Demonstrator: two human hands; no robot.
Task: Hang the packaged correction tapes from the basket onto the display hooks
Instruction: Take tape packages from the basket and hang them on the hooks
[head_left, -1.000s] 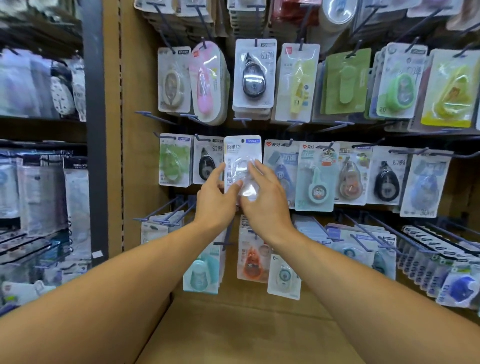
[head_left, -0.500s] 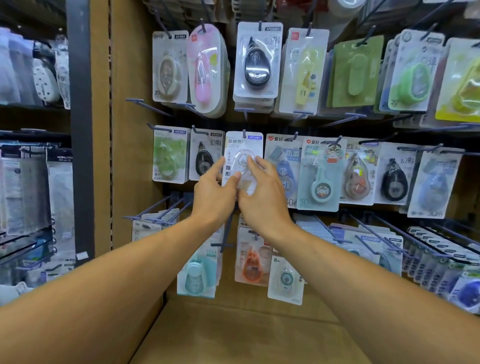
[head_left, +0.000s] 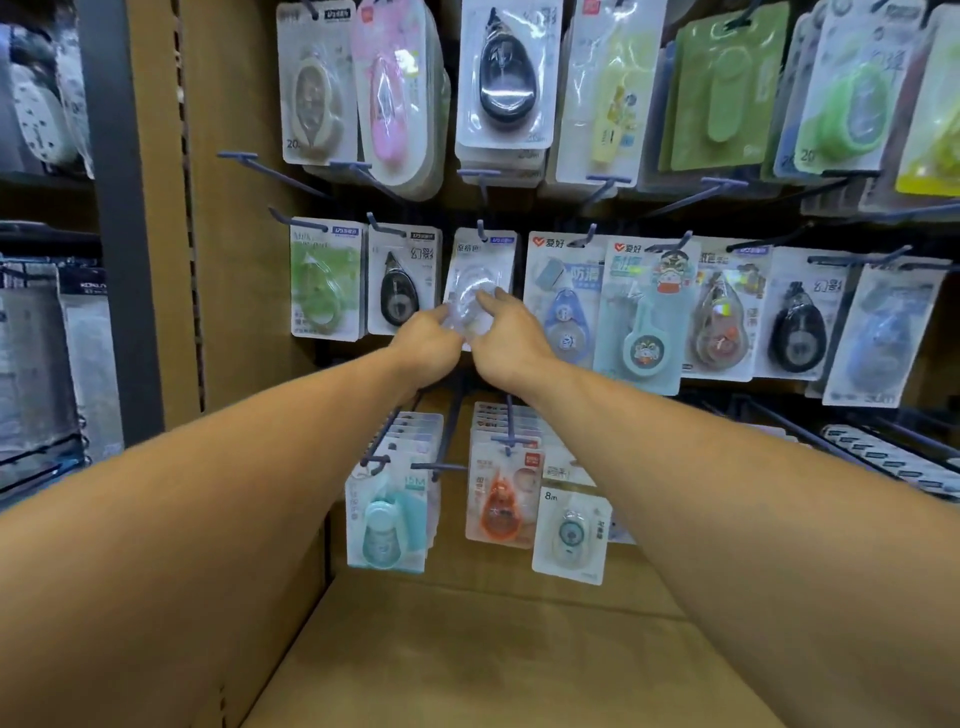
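Note:
A white carded correction tape (head_left: 480, 260) with a clear blister hangs on a blue hook (head_left: 482, 231) in the middle row of the display. My left hand (head_left: 426, 340) pinches the pack's lower left edge. My right hand (head_left: 506, 335) holds its lower right side, fingertips on the blister. The pack's bottom is hidden behind my fingers. The basket is out of view.
Neighbouring hooks carry a green pack (head_left: 324, 280), a black pack (head_left: 402, 283) and a blue pack (head_left: 563, 301). Fuller rows hang above and below. A bare hook (head_left: 270, 171) juts out at upper left. A brown shelf board (head_left: 467, 649) lies below; a grey upright (head_left: 124, 234) stands left.
The pack has gone further back onto the hook and now hangs in line with its neighbours. Both hands have slid down to its lower edge, and my view has moved closer.

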